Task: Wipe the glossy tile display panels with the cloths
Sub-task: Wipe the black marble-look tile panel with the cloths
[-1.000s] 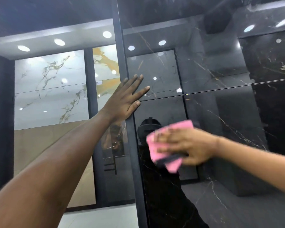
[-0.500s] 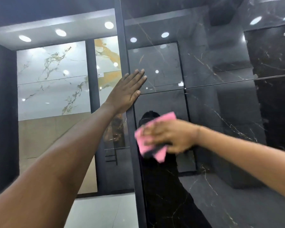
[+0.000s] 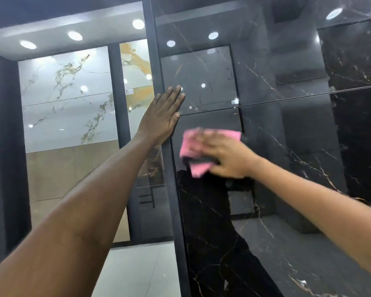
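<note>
Head view. Left hand (image 3: pixel 162 116): fingers straight, palm flat against the frame edge of the black marble panel (image 3: pixel 287 168), likely bracing it. Right hand (image 3: pixel 221 156): blurred, fingers spread, pressing the pink cloth (image 3: pixel 194 150) onto the panel's glossy face just below the horizontal joint (image 3: pixel 308 97). White veined panels (image 3: pixel 66 97) stand beyond, left.
</note>
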Demonstrator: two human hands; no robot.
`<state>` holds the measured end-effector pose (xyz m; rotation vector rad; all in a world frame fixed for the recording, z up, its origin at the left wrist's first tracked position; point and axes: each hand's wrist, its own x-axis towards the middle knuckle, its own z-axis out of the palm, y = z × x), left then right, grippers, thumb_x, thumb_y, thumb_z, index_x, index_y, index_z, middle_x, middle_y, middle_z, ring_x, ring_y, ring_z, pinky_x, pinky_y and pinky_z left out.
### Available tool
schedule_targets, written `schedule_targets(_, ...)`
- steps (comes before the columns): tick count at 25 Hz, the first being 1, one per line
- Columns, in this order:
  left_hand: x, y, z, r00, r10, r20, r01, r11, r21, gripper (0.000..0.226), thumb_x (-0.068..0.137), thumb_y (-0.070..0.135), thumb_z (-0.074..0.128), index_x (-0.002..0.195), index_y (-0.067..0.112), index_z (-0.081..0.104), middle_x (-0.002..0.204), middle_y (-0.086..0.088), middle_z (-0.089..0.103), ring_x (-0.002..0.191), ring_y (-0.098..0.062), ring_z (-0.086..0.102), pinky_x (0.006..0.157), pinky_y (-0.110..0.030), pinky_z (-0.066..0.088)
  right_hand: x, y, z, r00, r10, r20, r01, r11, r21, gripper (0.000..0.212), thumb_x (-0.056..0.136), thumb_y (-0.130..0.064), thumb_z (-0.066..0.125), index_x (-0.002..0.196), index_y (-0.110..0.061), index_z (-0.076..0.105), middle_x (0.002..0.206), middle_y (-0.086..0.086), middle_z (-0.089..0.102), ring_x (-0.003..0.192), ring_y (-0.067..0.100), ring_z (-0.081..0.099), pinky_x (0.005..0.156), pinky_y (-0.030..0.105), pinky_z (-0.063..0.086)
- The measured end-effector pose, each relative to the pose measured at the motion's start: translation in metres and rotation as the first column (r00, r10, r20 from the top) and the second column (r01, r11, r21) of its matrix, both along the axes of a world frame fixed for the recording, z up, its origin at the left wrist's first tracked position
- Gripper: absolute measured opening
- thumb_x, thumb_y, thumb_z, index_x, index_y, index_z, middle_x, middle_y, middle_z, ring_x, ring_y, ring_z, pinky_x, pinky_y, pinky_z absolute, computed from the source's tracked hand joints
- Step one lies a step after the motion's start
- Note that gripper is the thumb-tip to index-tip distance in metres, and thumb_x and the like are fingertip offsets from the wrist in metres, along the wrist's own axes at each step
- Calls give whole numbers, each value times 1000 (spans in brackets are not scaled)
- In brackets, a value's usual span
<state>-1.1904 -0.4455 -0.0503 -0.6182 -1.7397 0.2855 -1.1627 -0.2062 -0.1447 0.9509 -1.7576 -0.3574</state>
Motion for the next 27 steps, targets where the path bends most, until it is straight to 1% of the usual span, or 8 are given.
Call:
schedule_targets(3,5,5,-3,1000,9,2,-9,998,56,59,100,39,12,156,19,16,164,0,10,151,-18,8,121,-35,2,-5,1,-20,999,-25,-31,20,987,-157,76,78,-41,42,152,-27,30,161,4,19,149,25,13,119,48,15)
schedule_targets(7,8,24,-66,997,-45,70,31,981,193,59,101,51,22,155,29,20,163,2,-1,151,-23,1,120,-40,-3,8,14,-91,999,13,-30,9,778,629,63,85,-41,41,147,-30,40,156,-1,33,145,22,27,112,48,35)
schedule_targets(11,-9,27,-126,1000,-26,-18,30,972,233,60,100,48,30,155,27,19,164,-6,9,151,-25,2,121,-44,2,10,77,20,981,-62,-184,69,997,31,65,81,-37,48,144,-22,46,150,10,42,136,31,40,110,44,33)
schedule_targets(14,-11,28,-127,999,-28,-40,37,964,263,60,101,47,30,156,25,18,164,-7,8,151,-25,2,122,-44,1,5,106,22,980,-92,-174,8,902,-431,72,79,-33,49,148,-24,35,155,11,33,144,35,28,117,36,11)
schedule_targets(16,-10,29,-131,998,-31,-56,44,964,261,59,101,45,31,156,25,18,164,-7,10,151,-25,4,121,-44,2,-7,91,-52,986,-109,-128,50,916,-398,70,83,-34,48,150,-22,31,157,11,29,146,35,22,120,43,5)
schedule_targets(20,-11,30,-132,998,-42,-54,55,957,283,59,101,43,32,155,24,20,164,-7,13,151,-25,6,122,-44,3,-2,78,-141,985,-103,-139,142,939,313,76,86,-45,46,154,-23,21,160,6,22,147,28,19,116,47,19)
schedule_targets(25,-13,31,-138,997,-34,-68,53,955,291,58,102,43,29,156,24,18,164,-6,10,151,-24,4,122,-44,4,3,93,-21,985,-164,-60,100,810,-578,82,79,-37,52,152,-12,25,159,19,20,148,34,16,118,39,9)
schedule_targets(27,-12,31,-139,997,-37,-69,56,952,301,58,102,42,30,156,23,19,164,-6,10,151,-24,5,122,-44,4,-3,65,-53,994,-92,-61,45,845,-533,83,78,-34,54,153,-11,25,160,19,17,149,33,9,121,42,7)
